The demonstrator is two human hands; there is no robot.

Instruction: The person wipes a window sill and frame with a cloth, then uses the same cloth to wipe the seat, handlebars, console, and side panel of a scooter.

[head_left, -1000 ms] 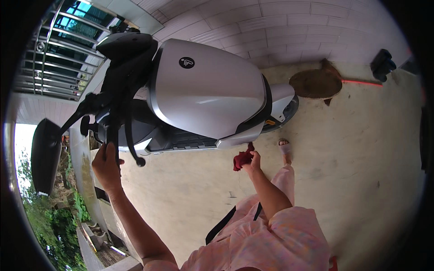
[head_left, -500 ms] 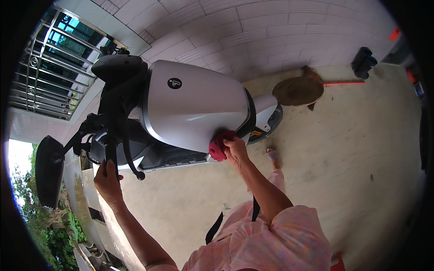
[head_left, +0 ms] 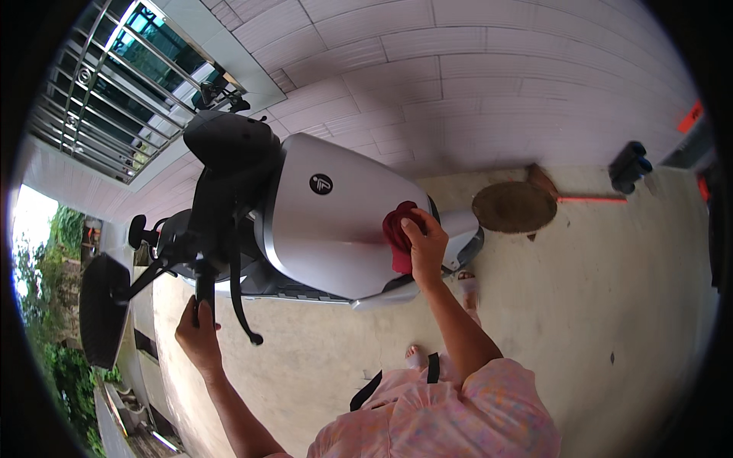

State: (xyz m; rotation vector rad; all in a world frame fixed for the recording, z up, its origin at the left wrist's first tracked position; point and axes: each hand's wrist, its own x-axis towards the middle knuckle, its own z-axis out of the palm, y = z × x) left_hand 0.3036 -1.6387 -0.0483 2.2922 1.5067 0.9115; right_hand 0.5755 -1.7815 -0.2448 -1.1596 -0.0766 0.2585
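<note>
A scooter with a silver-grey front panel point(head_left: 328, 229) stands before me. My left hand point(head_left: 200, 336) is wrapped round the end of its black handlebar grip point(head_left: 205, 286), below the brake lever point(head_left: 238, 298). With my right hand point(head_left: 426, 240) I press a dark red cloth point(head_left: 400, 233) against the lower right part of the panel. The fingers are closed over the cloth. A round black emblem point(head_left: 321, 184) sits higher on the panel. The rear-view mirror point(head_left: 104, 309) sticks out at the left. Part of the front wheel is hidden behind the panel and my arm.
A pale tiled wall point(head_left: 458, 84) runs behind the scooter, with a barred window point(head_left: 122, 84) at upper left. On the concrete floor point(head_left: 565, 320) a round brown mat-like object point(head_left: 515, 207) lies beside a red stick point(head_left: 592, 200). Dark boots point(head_left: 630, 168) stand farther right.
My right hand has moved the cloth from the panel's lower edge up onto its face. The view has shifted, and the handlebar stays in my left hand.
</note>
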